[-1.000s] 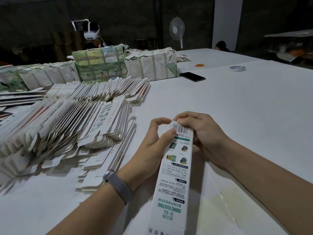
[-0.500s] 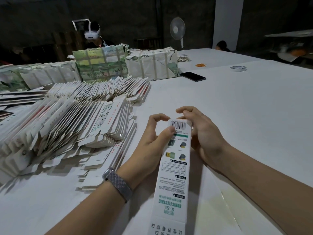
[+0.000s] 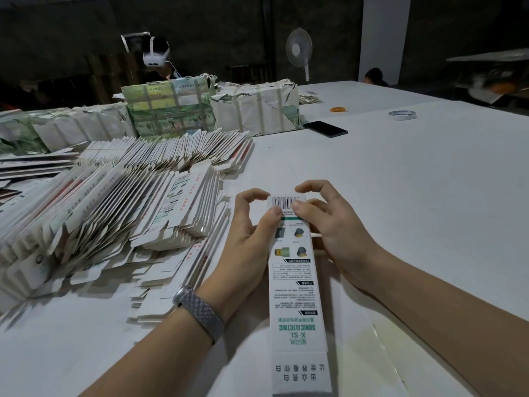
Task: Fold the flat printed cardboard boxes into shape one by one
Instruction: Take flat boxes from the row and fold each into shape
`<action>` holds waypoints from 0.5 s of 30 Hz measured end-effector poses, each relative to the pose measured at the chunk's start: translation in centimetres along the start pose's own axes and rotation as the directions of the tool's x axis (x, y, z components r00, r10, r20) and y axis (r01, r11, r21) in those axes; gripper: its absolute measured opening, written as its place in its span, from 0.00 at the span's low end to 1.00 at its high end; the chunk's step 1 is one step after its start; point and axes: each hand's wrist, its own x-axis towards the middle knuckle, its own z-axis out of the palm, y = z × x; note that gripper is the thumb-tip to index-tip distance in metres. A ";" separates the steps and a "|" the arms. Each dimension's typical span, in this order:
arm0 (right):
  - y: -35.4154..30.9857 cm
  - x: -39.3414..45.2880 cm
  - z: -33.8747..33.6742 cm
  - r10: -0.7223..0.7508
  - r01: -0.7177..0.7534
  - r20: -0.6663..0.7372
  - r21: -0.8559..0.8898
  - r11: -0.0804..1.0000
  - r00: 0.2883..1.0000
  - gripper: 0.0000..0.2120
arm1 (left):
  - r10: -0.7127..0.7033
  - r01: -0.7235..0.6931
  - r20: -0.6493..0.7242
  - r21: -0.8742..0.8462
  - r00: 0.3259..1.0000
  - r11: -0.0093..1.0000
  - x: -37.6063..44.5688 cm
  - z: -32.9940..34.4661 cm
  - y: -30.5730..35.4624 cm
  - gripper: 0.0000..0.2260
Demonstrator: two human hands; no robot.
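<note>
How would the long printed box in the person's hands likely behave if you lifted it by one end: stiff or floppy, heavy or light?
The printed box is thin card folded into a long tube, so it probably holds straight but dents easily. It looks hollow, so it is likely light. The left hand and right hand pinch its far end with curled fingers, suggesting it needs little force.

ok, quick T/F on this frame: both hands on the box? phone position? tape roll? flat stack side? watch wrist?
1. Both hands, left and right, hold the box at its barcode end. True.
2. The phone lies on top of the flat stack. False: it lies on the table, beside a wrapped bundle.
3. The tape roll sits at far right on the table. True.
4. The flat stack is to the right of the hands. False: to the left.
5. The band is on the right wrist. False: left wrist.
</note>
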 end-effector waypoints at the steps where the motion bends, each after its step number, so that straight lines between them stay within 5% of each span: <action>1: 0.0 0.0 0.0 -0.003 0.003 -0.004 0.003 1.000 1.000 0.04 | 0.000 0.000 0.003 -0.003 1.000 1.000 0.0 0.0 -0.1 0.12; 15: -0.3 0.1 -0.2 -0.013 0.013 -0.006 0.028 1.000 1.000 0.02 | 0.007 -0.007 -0.023 0.003 1.000 1.000 0.2 0.0 -0.3 0.10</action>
